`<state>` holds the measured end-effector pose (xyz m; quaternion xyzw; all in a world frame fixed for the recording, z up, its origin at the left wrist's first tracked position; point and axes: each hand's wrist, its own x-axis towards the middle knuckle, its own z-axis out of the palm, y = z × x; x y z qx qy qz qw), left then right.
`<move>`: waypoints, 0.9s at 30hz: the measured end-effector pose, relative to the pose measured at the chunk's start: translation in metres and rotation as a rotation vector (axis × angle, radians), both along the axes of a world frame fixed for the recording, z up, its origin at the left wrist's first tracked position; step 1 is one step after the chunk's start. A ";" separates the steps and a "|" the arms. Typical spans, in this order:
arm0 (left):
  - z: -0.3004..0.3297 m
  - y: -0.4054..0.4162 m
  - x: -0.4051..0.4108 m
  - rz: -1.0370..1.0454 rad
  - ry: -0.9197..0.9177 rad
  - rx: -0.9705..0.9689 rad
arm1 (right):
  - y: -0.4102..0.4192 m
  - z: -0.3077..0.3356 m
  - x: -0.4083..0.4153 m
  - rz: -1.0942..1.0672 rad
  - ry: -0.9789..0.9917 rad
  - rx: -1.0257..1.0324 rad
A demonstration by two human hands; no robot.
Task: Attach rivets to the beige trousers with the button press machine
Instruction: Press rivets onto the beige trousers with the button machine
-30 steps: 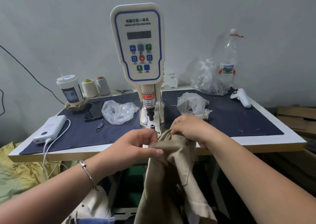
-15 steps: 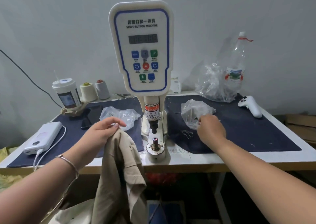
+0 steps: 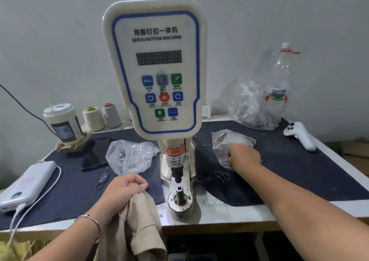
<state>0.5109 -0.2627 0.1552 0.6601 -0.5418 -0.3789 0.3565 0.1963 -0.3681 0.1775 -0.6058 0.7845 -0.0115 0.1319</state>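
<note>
The white servo button press machine point(image 3: 155, 67) stands mid-table, its lower die post point(image 3: 179, 191) bare under the punch. My left hand point(image 3: 123, 189) is shut on the top edge of the beige trousers point(image 3: 135, 228), which hang down over the table's front edge, left of the die. My right hand point(image 3: 244, 158) reaches into a clear plastic bag of small metal parts point(image 3: 225, 141) right of the machine; its fingertips are hidden inside the bag. A second clear bag of rivets point(image 3: 129, 157) lies left of the machine.
On the dark blue mat point(image 3: 289, 171): a white power bank with cable point(image 3: 28, 185), a black phone point(image 3: 95, 155), a lidded cup point(image 3: 62, 123), two thread cones point(image 3: 101, 116), a crumpled bag and plastic bottle point(image 3: 277, 93), a white controller point(image 3: 300, 136).
My right hand left the trousers and moved right into the plastic bag. My left hand carried the trousers left, off the die, then lowered them. The camera came closer to the machine.
</note>
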 end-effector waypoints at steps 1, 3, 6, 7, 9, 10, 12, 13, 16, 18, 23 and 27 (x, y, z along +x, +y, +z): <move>-0.003 0.000 0.000 0.018 0.000 -0.012 | -0.003 0.000 0.000 -0.020 0.000 0.009; -0.006 0.001 0.001 0.045 0.015 -0.033 | -0.009 0.001 0.000 -0.045 0.002 0.007; -0.008 0.000 0.000 0.058 0.020 -0.047 | -0.012 0.003 0.000 -0.087 -0.077 0.097; -0.008 0.000 0.000 0.061 0.014 -0.052 | -0.014 0.004 0.000 -0.077 -0.093 0.087; -0.009 0.000 0.000 0.069 0.012 -0.056 | -0.017 -0.002 0.000 -0.038 -0.090 -0.009; -0.010 0.000 0.000 0.072 0.017 -0.056 | -0.016 -0.004 0.000 -0.024 -0.091 -0.042; -0.011 0.000 0.000 0.072 0.029 -0.057 | -0.012 -0.008 -0.001 -0.026 -0.113 -0.064; -0.012 0.000 0.001 0.071 0.028 -0.056 | -0.011 -0.011 -0.002 -0.018 -0.090 -0.110; -0.012 -0.001 0.001 0.068 0.034 -0.052 | -0.003 -0.017 -0.001 0.006 0.006 -0.231; -0.011 -0.002 0.001 0.064 0.046 -0.045 | 0.000 -0.020 -0.002 0.031 -0.001 -0.270; -0.012 -0.002 0.002 0.055 0.041 -0.026 | 0.017 -0.023 -0.009 0.086 -0.141 -0.421; -0.011 -0.002 0.003 0.059 0.035 -0.022 | 0.038 -0.026 -0.012 0.075 -0.173 -0.654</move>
